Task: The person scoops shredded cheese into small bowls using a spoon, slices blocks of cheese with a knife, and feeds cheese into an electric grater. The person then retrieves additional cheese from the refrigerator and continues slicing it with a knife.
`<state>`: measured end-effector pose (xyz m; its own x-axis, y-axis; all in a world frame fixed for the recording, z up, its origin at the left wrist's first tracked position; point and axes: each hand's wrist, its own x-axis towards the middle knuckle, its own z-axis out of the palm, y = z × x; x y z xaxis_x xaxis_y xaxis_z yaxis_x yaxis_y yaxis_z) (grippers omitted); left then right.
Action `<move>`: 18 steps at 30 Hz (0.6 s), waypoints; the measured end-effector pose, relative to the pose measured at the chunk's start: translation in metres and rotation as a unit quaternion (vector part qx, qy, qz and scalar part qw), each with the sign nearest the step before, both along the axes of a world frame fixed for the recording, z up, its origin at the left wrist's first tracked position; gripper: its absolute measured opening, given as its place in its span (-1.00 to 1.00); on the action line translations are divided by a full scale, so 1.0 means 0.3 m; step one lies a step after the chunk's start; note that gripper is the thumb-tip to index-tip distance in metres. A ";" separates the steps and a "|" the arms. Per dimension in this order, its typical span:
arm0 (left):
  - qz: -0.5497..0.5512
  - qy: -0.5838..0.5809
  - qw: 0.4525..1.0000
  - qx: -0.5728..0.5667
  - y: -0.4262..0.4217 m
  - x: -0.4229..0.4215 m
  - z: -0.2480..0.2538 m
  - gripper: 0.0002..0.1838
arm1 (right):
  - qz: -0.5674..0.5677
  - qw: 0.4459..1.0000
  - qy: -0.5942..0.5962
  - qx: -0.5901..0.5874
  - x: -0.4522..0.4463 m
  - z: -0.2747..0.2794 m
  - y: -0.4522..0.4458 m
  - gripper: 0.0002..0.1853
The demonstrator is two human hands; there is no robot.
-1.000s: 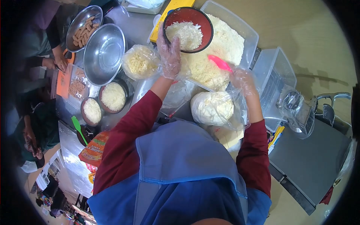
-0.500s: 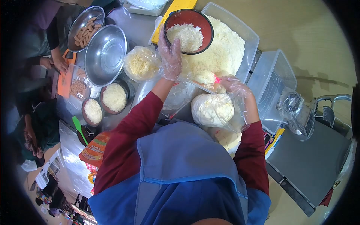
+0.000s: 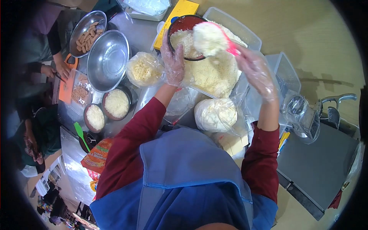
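Note:
My left hand, in a clear plastic glove, grips the near left rim of a red bowl with a dark outside. White grated cheese lies in the bowl. My right hand, gloved too, is closed round the handle of a pink scoop. A heap of grated cheese on the scoop hangs over the bowl's right side and hides part of it. Below is a clear plastic tub with a large mound of grated cheese. A bag of pale shreds stands left of my left hand.
Steel bowls, one with sausages, and two small bowls of white shreds stand left. A wrapped white bundle and pale blocks lie near me. A co-worker's hands work by an orange board.
My right hand has risen from the tub's near edge, carrying the loaded scoop up over the bowl. The bowl has shifted slightly downward in view; my left hand stays at its rim.

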<state>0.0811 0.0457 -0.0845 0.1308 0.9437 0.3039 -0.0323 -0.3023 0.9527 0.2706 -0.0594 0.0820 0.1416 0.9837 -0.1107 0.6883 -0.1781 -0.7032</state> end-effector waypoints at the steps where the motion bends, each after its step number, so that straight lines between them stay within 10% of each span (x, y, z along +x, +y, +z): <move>1: -0.005 -0.008 1.000 -0.004 0.002 -0.001 0.000 -0.32 | 0.005 0.996 -0.091 0.011 -0.042 -0.007 0.023 -0.56; 6: 0.010 -0.007 1.000 -0.006 0.006 0.004 -0.008 -0.32 | 0.048 0.968 -0.196 0.147 -0.070 -0.045 0.054 -0.52; 11: 0.011 -0.022 1.000 -0.016 -0.005 0.004 0.011 -0.32 | -0.128 0.989 -0.037 -0.062 0.127 -0.131 0.028 -0.50; 18: 0.005 -0.038 0.999 -0.022 0.000 0.000 0.017 -0.31 | -0.065 0.985 -0.136 -0.079 0.151 -0.522 -0.064 -0.52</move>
